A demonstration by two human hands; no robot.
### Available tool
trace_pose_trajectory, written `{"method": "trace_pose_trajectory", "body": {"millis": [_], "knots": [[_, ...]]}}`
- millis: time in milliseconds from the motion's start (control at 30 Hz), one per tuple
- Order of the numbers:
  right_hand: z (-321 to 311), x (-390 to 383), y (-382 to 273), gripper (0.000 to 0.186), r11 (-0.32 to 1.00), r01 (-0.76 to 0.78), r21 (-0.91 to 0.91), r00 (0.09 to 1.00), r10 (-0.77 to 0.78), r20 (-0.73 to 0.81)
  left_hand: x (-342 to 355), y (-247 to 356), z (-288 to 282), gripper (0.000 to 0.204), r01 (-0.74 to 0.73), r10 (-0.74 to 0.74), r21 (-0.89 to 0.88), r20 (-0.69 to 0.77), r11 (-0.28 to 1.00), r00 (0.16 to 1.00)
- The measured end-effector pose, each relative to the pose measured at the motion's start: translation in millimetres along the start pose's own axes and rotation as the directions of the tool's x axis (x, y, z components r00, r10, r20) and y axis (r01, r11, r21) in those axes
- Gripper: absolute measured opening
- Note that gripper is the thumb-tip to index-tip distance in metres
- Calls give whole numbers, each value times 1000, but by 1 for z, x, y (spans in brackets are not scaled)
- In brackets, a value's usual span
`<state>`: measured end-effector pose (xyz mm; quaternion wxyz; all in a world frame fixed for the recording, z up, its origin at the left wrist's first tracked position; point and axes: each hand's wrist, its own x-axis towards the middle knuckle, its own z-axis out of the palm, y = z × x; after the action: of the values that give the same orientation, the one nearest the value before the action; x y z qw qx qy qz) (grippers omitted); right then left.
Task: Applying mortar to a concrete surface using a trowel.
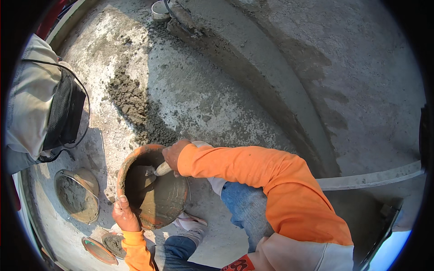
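Observation:
A round orange-brown bucket (181, 205), smeared with mortar, stands tilted in front of me with its mouth toward me. My left hand (125, 214) is closed on its near left rim, thumb over the edge. Closed round the pale handle of a trowel (163, 169) is my right hand (175, 156), at the bucket's upper right rim. The trowel's blade reaches inside the bucket, against grey residue on the inner wall. How much mortar lies deeper in the bucket is in shadow.
Wet mortar (131, 104) lies heaped on the floor beyond the bucket. A mortar-filled bucket (77, 195) and two small containers (99, 251) stand left. Another person (31, 99) with a black pouch is at the far left. A plastered ledge (271, 67) curves along the right; a white pail (160, 11) stands far off.

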<state>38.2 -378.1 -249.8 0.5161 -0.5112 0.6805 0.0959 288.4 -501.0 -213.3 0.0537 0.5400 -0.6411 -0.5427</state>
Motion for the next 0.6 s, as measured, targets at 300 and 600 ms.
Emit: {"method": "trace_pose_trajectory", "body": {"millis": [300,600], "knots": [[82,-26,54,21,989,51,-142,546,-147,-825,52,23,49,61,-86,87,-15,119,996,989],[129,-66,56,34,985,50,166,773,68,-631,76,2,44,69,-227,208,281,96,933,973]]}}
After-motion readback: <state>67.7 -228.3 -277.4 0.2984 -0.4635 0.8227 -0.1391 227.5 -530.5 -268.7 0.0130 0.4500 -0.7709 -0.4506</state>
